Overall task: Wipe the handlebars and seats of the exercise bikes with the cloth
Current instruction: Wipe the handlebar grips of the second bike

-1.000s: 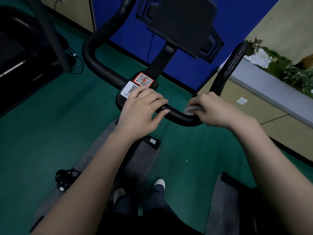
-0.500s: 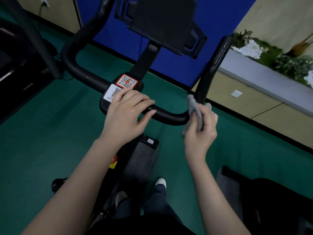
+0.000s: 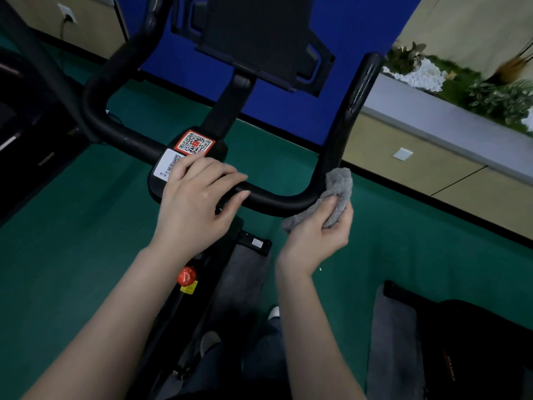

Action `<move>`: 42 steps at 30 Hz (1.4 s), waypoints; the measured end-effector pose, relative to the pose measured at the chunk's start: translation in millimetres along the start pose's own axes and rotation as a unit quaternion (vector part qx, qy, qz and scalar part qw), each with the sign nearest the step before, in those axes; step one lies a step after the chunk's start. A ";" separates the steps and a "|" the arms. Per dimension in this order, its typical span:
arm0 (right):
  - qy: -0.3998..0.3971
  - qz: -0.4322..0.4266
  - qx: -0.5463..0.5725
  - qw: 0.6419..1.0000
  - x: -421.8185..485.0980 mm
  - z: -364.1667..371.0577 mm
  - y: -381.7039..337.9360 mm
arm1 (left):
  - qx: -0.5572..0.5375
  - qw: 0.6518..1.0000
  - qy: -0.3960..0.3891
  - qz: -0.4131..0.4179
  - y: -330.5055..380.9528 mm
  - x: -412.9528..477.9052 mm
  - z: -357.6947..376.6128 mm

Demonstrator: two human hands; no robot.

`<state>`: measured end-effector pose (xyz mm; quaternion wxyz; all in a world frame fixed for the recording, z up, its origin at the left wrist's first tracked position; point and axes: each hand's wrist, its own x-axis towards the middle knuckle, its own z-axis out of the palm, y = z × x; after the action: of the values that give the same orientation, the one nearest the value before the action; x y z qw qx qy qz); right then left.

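Observation:
A black U-shaped handlebar (image 3: 277, 199) of an exercise bike fills the middle of the head view, with a dark console (image 3: 253, 39) above it and QR stickers (image 3: 194, 143) at its centre. My left hand (image 3: 196, 203) rests palm-down over the bar's centre, fingers curled on it. My right hand (image 3: 320, 232) grips a grey fluffy cloth (image 3: 339, 187) pressed against the bar's lower right bend, where the right arm (image 3: 352, 111) rises. The seat is hidden from view.
A red knob (image 3: 187, 276) sits on the bike frame below. Green floor (image 3: 86, 226) lies around. A second black machine (image 3: 461, 342) stands at the lower right, another (image 3: 23, 111) at the left. A planter ledge (image 3: 447, 111) runs along the right wall.
My right hand has turned from gripping over the bar to holding the cloth from below at the right bend. The view has shifted right. My left hand stays on the centre.

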<state>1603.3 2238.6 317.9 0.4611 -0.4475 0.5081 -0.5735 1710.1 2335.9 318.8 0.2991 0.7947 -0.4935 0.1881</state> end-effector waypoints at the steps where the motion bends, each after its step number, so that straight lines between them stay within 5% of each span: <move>1: 0.002 0.013 0.014 1.000 -6.3 -0.5 2.2 | 0.001 1.000 0.000 -0.001 0.4 0.0 -0.1; 8: 0.030 0.148 0.138 0.979 -0.1 5.2 10.6 | 0.013 1.000 -0.014 0.000 2.2 0.1 -0.8; 16: -0.035 0.277 0.223 0.934 -14.6 -3.6 17.4 | 0.031 0.999 -0.026 0.004 6.1 1.4 -3.5; 30: -0.092 0.358 0.297 0.881 20.4 -7.0 9.0 | -0.020 0.998 -0.060 0.005 49.0 9.9 24.3; 38: -0.115 0.387 0.264 0.876 16.8 -9.7 7.7 | -0.021 0.999 -0.044 -0.005 48.4 9.6 28.2; 42: -0.082 0.336 0.237 0.908 35.5 -3.5 1.7 | -0.019 0.999 -0.045 -0.003 48.0 9.8 28.2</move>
<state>1593.8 2204.2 317.5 0.7590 -0.1727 0.4383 -0.4494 1671.4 2294.6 317.4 0.2924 0.7978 -0.5076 0.1423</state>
